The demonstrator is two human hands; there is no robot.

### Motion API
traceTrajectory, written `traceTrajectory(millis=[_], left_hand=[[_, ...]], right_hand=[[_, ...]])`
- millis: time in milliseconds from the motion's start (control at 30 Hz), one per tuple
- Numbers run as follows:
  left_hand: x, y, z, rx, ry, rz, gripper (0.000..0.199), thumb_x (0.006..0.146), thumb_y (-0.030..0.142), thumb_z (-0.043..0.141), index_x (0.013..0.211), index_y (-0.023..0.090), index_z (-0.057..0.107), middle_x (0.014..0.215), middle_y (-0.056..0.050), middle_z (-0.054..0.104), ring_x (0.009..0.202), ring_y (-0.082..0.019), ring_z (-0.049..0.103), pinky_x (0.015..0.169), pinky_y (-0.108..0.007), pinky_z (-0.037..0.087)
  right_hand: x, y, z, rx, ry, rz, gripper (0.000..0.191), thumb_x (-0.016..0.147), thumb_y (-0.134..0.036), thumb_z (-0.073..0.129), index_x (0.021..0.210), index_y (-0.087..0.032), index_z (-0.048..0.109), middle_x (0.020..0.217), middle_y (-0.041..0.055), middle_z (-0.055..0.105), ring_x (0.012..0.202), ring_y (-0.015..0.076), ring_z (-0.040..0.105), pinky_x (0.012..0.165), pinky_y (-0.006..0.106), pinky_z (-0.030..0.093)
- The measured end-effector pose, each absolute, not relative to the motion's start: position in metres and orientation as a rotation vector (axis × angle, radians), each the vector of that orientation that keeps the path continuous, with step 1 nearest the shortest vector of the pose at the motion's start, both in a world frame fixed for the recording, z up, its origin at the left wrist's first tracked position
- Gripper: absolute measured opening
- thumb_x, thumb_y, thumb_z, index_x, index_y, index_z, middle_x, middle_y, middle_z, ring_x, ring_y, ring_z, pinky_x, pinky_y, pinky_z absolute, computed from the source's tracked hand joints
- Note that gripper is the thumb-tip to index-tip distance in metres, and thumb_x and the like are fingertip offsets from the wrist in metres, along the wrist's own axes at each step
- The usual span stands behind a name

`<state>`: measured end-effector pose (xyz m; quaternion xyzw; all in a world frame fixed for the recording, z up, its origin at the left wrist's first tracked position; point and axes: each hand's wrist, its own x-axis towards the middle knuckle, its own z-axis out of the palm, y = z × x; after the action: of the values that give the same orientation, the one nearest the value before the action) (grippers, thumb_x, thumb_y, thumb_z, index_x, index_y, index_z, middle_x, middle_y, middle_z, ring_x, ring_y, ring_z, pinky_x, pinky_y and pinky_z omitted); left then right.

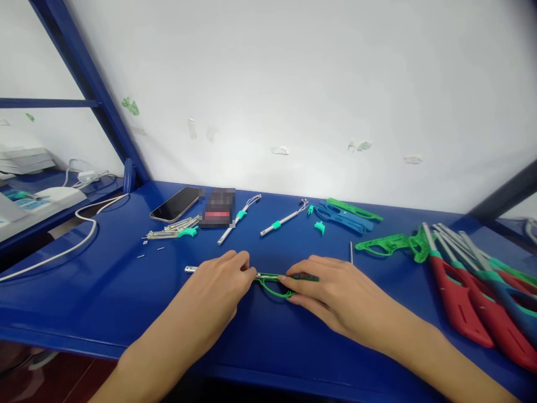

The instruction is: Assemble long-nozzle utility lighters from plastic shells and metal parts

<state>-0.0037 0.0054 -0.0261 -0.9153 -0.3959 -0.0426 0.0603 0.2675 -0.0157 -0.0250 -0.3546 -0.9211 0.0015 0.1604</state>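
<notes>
A green lighter casing half (277,292) lies low over the table between my two hands, its curved trigger loop toward me. My left hand (216,282) is closed, with its fingers pinched at the casing's left end. A silver lighter tube (191,269) sticks out to the left from under that hand. My right hand (329,282) grips the casing's right part between thumb and fingers. Thin pale wires or parts run along the casing; their details are too small to tell. Beyond my hands lie two silver tubes with turquoise collars and wires, the left one (232,227) and the right one (279,223).
Turquoise triggers (319,226) and blue and green casing halves (346,215) lie at the back right. Green casing parts (384,244) and several red and blue lighters (461,302) are at the right. A phone (176,203), clear parts (168,230) and a white cable (90,224) lie left.
</notes>
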Motion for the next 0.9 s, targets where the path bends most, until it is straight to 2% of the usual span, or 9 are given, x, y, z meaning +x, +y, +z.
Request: traceTrajectory(millis=[100, 233, 367, 500, 633, 733, 800, 833, 900], left_hand=[[-0.006, 0.005, -0.029, -2.794, -1.182, -0.097, 0.055, 0.089, -0.012, 0.048, 0.122, 0.024, 0.074, 0.113, -0.006, 0.071, 0.093, -0.026, 0.071, 0.071, -0.038, 0.056], [-0.008, -0.001, -0.03, -2.828, -1.2, -0.146, 0.055, 0.087, -0.012, 0.051, 0.124, 0.023, 0.071, 0.117, -0.007, 0.071, 0.099, -0.027, 0.072, 0.079, -0.041, 0.06], [-0.01, -0.007, -0.025, -2.843, -1.266, -0.18, 0.057, 0.09, -0.009, 0.051, 0.13, 0.026, 0.069, 0.126, -0.007, 0.07, 0.102, -0.027, 0.073, 0.083, -0.044, 0.062], [-0.013, -0.006, -0.018, -2.89, -1.323, -0.226, 0.04, 0.109, 0.014, 0.049, 0.14, 0.033, 0.066, 0.131, -0.006, 0.071, 0.109, -0.027, 0.075, 0.091, -0.046, 0.062], [-0.031, 0.011, -0.01, -2.863, -1.406, -0.391, 0.036, 0.114, 0.037, 0.047, 0.145, 0.035, 0.064, 0.139, -0.005, 0.07, 0.123, -0.029, 0.071, 0.103, -0.047, 0.059], [-0.066, 0.036, -0.004, -2.727, -1.549, -0.442, 0.036, 0.11, 0.045, 0.051, 0.137, 0.032, 0.071, 0.139, -0.007, 0.071, 0.133, -0.034, 0.064, 0.115, -0.052, 0.05], [-0.093, 0.051, 0.001, -2.601, -1.667, -0.412, 0.037, 0.109, 0.039, 0.047, 0.135, 0.03, 0.073, 0.136, -0.009, 0.07, 0.127, -0.035, 0.065, 0.11, -0.053, 0.052], [-0.105, 0.057, 0.003, -2.54, -1.713, -0.422, 0.04, 0.109, 0.036, 0.044, 0.133, 0.025, 0.074, 0.132, -0.013, 0.069, 0.122, -0.038, 0.065, 0.105, -0.055, 0.055], [-0.123, 0.064, 0.007, -2.481, -1.753, -0.427, 0.044, 0.109, 0.038, 0.044, 0.136, 0.018, 0.073, 0.13, -0.016, 0.065, 0.121, -0.04, 0.063, 0.106, -0.059, 0.053]], right_hand=[[0.265, -0.018, -0.029, -0.977, -2.644, -0.127, 0.026, 0.111, -0.03, 0.058, 0.128, -0.019, 0.075, 0.117, 0.0091, 0.078, 0.101, 0.0266, 0.076, 0.088, 0.045, 0.063], [0.261, -0.02, -0.033, -0.875, -2.629, -0.271, 0.03, 0.112, -0.035, 0.056, 0.121, -0.013, 0.075, 0.113, 0.0114, 0.079, 0.098, 0.0271, 0.075, 0.083, 0.044, 0.06], [0.26, -0.02, -0.034, -0.876, -2.606, -0.302, 0.031, 0.112, -0.038, 0.055, 0.121, -0.015, 0.074, 0.111, 0.0103, 0.078, 0.099, 0.027, 0.074, 0.083, 0.042, 0.056], [0.26, -0.02, -0.033, -0.908, -2.594, -0.3, 0.032, 0.113, -0.041, 0.053, 0.122, -0.017, 0.073, 0.11, 0.0087, 0.078, 0.098, 0.0268, 0.072, 0.082, 0.043, 0.053], [0.26, -0.022, -0.029, -0.933, -2.553, -0.254, 0.037, 0.113, -0.05, 0.051, 0.123, -0.021, 0.072, 0.11, 0.0073, 0.078, 0.097, 0.0268, 0.071, 0.082, 0.042, 0.049], [0.261, -0.023, -0.025, -0.939, -2.501, -0.26, 0.041, 0.113, -0.053, 0.049, 0.123, -0.021, 0.072, 0.107, 0.0074, 0.078, 0.096, 0.0268, 0.072, 0.08, 0.042, 0.046], [0.261, -0.023, -0.023, -0.925, -2.457, -0.264, 0.041, 0.112, -0.052, 0.049, 0.119, -0.02, 0.074, 0.103, 0.0073, 0.078, 0.092, 0.0257, 0.072, 0.078, 0.041, 0.045], [0.262, -0.023, -0.022, -0.912, -2.435, -0.267, 0.04, 0.112, -0.051, 0.05, 0.117, -0.019, 0.075, 0.1, 0.0072, 0.078, 0.089, 0.0249, 0.071, 0.076, 0.04, 0.045], [0.262, -0.023, -0.022, -0.876, -2.398, -0.275, 0.038, 0.112, -0.048, 0.053, 0.11, -0.019, 0.076, 0.094, 0.0067, 0.078, 0.084, 0.0232, 0.07, 0.072, 0.038, 0.044]])
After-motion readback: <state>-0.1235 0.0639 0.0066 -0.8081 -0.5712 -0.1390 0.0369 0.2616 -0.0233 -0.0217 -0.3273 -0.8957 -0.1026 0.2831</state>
